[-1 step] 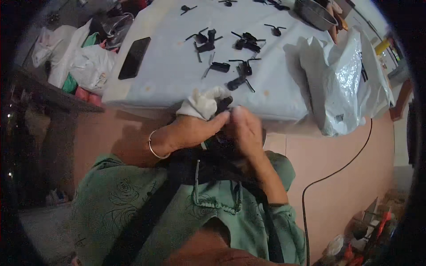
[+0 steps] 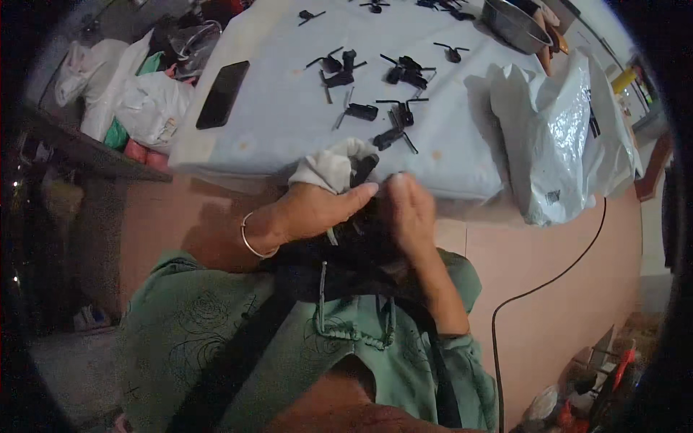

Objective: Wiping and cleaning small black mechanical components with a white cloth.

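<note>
At the table's near edge my left hand [image 2: 314,213], with a metal bangle on its wrist, is closed round a small black part [image 2: 366,169]. A white cloth [image 2: 325,167] lies over the fingers of this hand. My right hand [image 2: 410,216] is just to the right of the part, its fingers curled together. Whatever those fingers hold is hidden, and the hand is slightly blurred. Just beyond both hands lie several black parts with thin metal rods, among them a black piece [image 2: 390,138] close to the edge and another [image 2: 361,111] behind it.
A dark phone [image 2: 222,95] lies at the table's left. At the right stand a white plastic bag [image 2: 545,151] and, farther back, a metal bowl [image 2: 512,29]. Stuffed bags [image 2: 148,108] are piled on the left. A black cable [image 2: 538,285] runs down across the floor.
My right hand has shifted slightly right, leaving a wider gap to my left thumb. The left hand still grips the black part.
</note>
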Demonstrator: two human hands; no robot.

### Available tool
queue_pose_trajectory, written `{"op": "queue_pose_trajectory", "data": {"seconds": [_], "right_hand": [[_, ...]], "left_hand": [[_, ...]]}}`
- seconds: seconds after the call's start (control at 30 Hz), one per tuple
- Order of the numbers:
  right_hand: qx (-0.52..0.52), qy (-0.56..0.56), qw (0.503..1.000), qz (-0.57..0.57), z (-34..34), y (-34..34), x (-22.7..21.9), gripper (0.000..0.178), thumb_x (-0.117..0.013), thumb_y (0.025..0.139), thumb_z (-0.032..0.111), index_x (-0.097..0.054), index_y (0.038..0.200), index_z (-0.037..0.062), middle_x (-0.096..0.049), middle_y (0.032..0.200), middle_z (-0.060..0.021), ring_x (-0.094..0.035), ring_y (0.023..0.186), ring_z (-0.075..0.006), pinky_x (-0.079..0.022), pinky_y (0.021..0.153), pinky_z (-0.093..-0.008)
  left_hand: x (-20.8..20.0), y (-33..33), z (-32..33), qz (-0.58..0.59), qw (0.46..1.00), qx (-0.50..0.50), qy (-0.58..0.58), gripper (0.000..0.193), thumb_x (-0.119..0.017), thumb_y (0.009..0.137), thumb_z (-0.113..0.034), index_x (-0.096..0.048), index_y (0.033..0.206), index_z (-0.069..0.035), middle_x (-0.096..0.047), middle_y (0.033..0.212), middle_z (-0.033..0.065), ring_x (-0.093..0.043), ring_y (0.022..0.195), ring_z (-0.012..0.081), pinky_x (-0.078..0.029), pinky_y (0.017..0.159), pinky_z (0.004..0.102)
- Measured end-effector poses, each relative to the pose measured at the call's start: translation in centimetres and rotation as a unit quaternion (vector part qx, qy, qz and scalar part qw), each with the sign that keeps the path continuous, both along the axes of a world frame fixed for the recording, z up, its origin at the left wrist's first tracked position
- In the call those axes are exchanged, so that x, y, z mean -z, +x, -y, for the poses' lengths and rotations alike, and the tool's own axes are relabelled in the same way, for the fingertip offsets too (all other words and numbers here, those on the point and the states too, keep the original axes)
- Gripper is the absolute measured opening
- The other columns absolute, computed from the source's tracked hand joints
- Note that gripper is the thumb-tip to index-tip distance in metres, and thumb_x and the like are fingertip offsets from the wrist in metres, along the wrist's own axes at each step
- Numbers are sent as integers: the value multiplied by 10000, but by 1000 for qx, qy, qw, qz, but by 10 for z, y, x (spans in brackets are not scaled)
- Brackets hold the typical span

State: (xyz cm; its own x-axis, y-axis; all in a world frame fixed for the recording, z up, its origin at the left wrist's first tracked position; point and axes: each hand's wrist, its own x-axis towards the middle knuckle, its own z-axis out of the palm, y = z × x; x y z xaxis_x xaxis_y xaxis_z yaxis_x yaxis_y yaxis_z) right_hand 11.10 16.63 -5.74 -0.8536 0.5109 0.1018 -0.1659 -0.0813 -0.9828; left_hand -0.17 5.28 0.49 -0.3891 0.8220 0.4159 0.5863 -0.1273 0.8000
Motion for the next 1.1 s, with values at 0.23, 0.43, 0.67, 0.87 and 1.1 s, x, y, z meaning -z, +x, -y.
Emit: {"op": "queue_pose_trajectory", "data": {"seconds": [0.23,0.43,0.67,0.87,1.1], "right_hand": [[-48,174,983,27,1,-1,-6,131,-577,802,126,-568,864,11,-557,652,-35,-503,593,-99,-412,548,-243],[74,281,957,15,2,2,-17,107,-585,779,93,-581,855,18,-566,663,-120,-544,563,-195,-431,539,-274],[52,338,935,-98,-8,0,-7,95,-579,779,65,-574,852,5,-567,675,-59,-520,630,-99,-423,584,-242],[-71,248,965,-36,-8,10,-23,83,-577,770,48,-579,832,-8,-561,679,-52,-509,619,-94,-399,573,-220],[12,126,991,-39,1,5,-9,138,-612,773,102,-528,702,19,-488,604,-3,-413,565,-54,-357,516,-204]], "left_hand": [[15,-8,6,250,968,-10,28,348,-548,806,-90,-417,1116,0,-511,870,41,-486,770,100,-417,675,226],[-8,-7,12,292,949,48,-110,362,-452,846,-56,-371,1197,-24,-535,872,14,-481,605,56,-409,521,201],[-3,-3,4,282,952,74,-98,337,-381,838,-29,-398,1174,-47,-501,740,-3,-443,512,47,-364,444,192],[-1,-5,5,301,944,84,-110,327,-366,832,-31,-407,1156,-42,-505,748,0,-448,535,49,-379,477,201],[-8,1,11,191,948,149,-206,307,-408,829,-57,-406,1133,-14,-490,744,-8,-442,695,84,-384,739,242]]}}
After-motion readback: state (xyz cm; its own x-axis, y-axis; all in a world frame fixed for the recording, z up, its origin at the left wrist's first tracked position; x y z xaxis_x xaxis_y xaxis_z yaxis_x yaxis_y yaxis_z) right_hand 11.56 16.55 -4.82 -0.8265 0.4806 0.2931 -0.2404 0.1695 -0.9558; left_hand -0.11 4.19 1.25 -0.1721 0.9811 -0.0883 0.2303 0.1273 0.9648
